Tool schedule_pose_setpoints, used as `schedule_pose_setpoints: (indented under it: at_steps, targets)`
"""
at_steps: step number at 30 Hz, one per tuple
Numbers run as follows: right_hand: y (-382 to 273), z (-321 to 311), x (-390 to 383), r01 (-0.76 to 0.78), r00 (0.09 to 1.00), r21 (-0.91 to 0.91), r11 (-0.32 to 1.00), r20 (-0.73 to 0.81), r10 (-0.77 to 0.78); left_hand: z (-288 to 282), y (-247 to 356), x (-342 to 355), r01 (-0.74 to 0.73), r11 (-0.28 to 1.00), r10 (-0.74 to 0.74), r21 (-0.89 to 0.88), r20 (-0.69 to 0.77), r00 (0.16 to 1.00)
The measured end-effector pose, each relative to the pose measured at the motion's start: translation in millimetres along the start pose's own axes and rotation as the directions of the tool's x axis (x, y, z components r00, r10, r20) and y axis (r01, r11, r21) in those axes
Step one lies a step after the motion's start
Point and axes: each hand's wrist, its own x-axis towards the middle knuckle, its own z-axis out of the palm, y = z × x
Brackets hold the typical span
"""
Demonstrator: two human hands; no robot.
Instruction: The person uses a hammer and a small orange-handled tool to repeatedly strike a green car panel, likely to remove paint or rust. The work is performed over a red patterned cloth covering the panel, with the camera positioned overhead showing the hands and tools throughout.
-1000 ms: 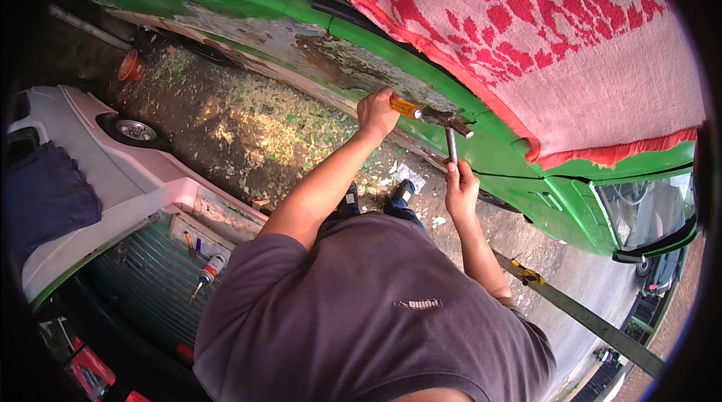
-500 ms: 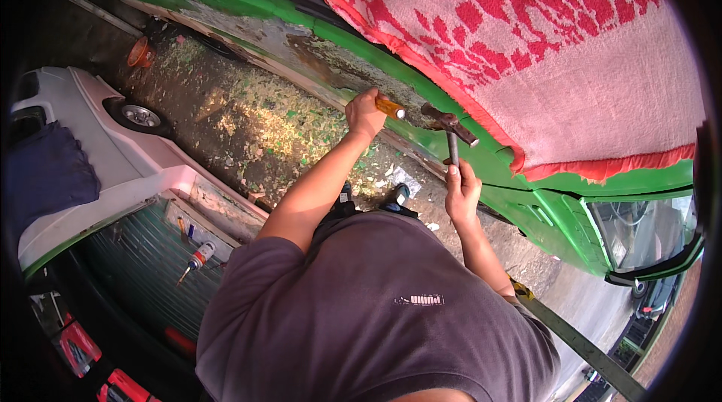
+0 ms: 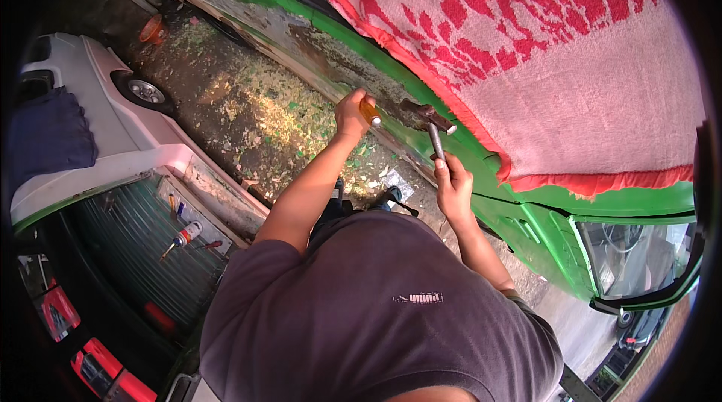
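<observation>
My left hand (image 3: 350,114) is closed round a tool with a translucent amber handle (image 3: 369,112), probably a screwdriver or chisel; its blade is hidden. The handle's butt end points toward me and to the right. My right hand (image 3: 454,188) grips a hammer (image 3: 438,143) by its metal shaft. The hammer's rusty head is to the right of the amber handle, apart from it. Both hands are beside the green vehicle's side (image 3: 398,75), where a long patch is stripped of paint and looks rough and brown. A red and pink patterned towel (image 3: 541,101) covers the vehicle above.
Paint flakes litter the ground (image 3: 248,112) between the vehicles. Behind my left side stands a pale car (image 3: 98,124) with a dark cloth (image 3: 53,135) on it. A spray can (image 3: 188,233) and small tools lie there. An orange cone-shaped object (image 3: 153,29) stands far left.
The view has turned slightly. Both hands and their tools appear a little further left, and the amber handle's butt points more downward. Each hand keeps its grip.
</observation>
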Motion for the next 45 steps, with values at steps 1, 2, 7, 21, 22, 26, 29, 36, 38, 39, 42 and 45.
schedule_pose_setpoints:
  at_steps: [1, 2, 7, 21, 22, 26, 29, 36, 38, 39, 42, 45]
  targets:
    - [1, -1, 1, 0.007, 1.000, -0.003, 1.000, -0.001, -0.007, -6, -1, -5, -0.239, 0.876, 0.241, 0.419, 0.049, 0.969]
    - [1, -2, 1, 0.016, 1.000, -0.004, 1.000, 0.006, -0.016, -13, 0, -8, -0.412, 0.534, 0.428, 0.738, 0.185, 0.885]
    - [3, -10, 0, -0.031, 0.999, 0.015, 0.999, 0.009, 0.031, -41, -3, 3, -0.458, 0.782, 0.391, 0.422, 0.240, 0.889]
    - [-6, -8, -9, -0.084, 0.996, 0.044, 0.995, -0.032, 0.086, -78, 53, 60, -0.018, 1.000, 0.016, 0.009, 0.179, 0.984]
    - [-6, -8, -9, -0.083, 0.996, 0.040, 0.996, -0.040, 0.085, -76, 56, 67, 0.005, 1.000, -0.002, -0.014, 0.150, 0.989]
    - [-6, -6, -14, -0.091, 0.993, 0.030, 0.995, -0.071, 0.093, -72, 62, 79, 0.018, 0.996, -0.035, 0.091, 0.183, 0.982]
    - [-11, -4, -15, -0.103, 0.991, 0.040, 0.994, -0.087, 0.106, -61, 52, 74, -0.245, 0.916, 0.144, 0.319, 0.308, 0.941]
    - [-18, 4, -17, -0.105, 0.989, 0.042, 0.994, -0.101, 0.109, -28, 42, -3, -0.601, 0.453, 0.317, 0.658, 0.511, 0.799]
    - [-17, 7, -18, -0.089, 0.991, 0.042, 0.995, -0.096, 0.093, -37, 15, 2, -0.545, 0.622, 0.309, 0.562, 0.464, 0.830]
    - [-19, 8, -19, -0.091, 0.991, 0.042, 0.995, -0.091, 0.095, -45, -2, 6, -0.442, 0.770, 0.253, 0.460, 0.416, 0.873]
    - [-18, 10, -22, -0.118, 0.987, 0.048, 0.992, -0.108, 0.122, -37, 5, -9, -0.591, 0.604, 0.374, 0.535, 0.465, 0.802]
    - [-18, 12, -23, -0.135, 0.984, 0.059, 0.989, -0.109, 0.141, -33, 12, -17, -0.674, 0.398, 0.485, 0.622, 0.481, 0.730]
